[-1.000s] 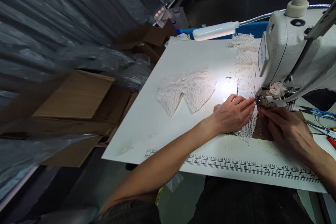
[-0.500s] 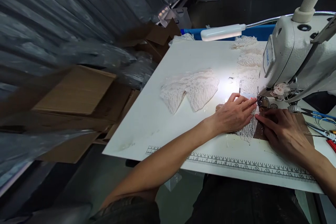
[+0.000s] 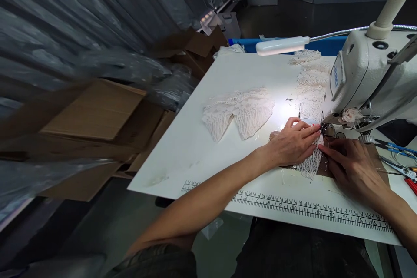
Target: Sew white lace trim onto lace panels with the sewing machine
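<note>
Two bare hands at one lace strip (image 3: 310, 166); left hand (image 3: 295, 143) palm down on it, fingers laid out nearly together, pressing rather than gripping, tips just beside the presser foot (image 3: 322, 128); right hand (image 3: 353, 163) opposite, index finger stretched to the strip's edge; whether its thumb pinches underneath, cannot tell; strip's near end hangs loose past the left hand, alongside a brown sheet (image 3: 326, 168); my judgement: light, even pressure serves best, as openwork probably stretches and puckers easily; right index finger well placed for squaring the edge; left tips want care so close to the foot; farther out, ruffled lace (image 3: 312, 77) lies beside the sewing machine (image 3: 353, 67), and whether it joins the strip, cannot tell; lamp (image 3: 282, 46) lights that stretch; another lace piece (image 3: 252, 115) lies well left on the tabletop (image 3: 182, 156), clear of the left forearm.
</note>
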Available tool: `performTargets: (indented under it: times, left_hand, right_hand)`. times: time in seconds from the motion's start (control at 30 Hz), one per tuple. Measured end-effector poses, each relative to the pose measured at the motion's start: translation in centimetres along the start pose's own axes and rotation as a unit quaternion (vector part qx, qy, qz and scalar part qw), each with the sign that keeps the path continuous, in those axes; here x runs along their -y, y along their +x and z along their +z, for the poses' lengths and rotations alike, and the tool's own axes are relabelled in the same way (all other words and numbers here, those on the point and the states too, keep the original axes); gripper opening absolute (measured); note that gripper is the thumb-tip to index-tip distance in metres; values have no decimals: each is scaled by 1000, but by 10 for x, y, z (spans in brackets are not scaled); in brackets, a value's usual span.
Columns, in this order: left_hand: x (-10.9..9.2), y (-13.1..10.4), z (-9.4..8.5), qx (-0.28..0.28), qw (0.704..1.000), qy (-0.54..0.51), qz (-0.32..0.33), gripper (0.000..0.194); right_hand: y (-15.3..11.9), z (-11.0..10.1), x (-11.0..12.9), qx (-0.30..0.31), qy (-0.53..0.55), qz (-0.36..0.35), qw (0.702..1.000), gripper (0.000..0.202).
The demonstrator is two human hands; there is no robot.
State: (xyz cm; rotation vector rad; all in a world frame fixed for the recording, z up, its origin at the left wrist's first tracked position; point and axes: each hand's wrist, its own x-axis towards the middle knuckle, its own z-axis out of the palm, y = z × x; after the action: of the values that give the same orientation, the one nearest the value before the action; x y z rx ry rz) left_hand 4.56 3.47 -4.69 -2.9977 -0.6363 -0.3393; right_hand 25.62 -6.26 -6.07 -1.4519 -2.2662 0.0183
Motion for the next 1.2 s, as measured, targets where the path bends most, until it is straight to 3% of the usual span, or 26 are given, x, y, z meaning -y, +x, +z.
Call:
performTargets:
  times: [0.57, 0.83, 0.93, 1.2]
  left_hand:
    - [-2, -1, 5, -24, 999, -38, -19, 37]
    - [-11, 2, 10, -103, 994, 43, -2, 32]
    - [-11, 3, 8, -100, 994, 39, 21, 35]
    - [-10, -2, 4, -76, 997, 28, 6, 33]
  right_hand:
    - [3, 4, -3, -35, 10, -15, 999, 37]
    - [4, -1, -9, -32, 7, -53, 998, 34]
    - [4, 0, -9, -34, 2, -54, 998, 33]
    - [6, -1, -4, -40, -26, -59, 997, 33]
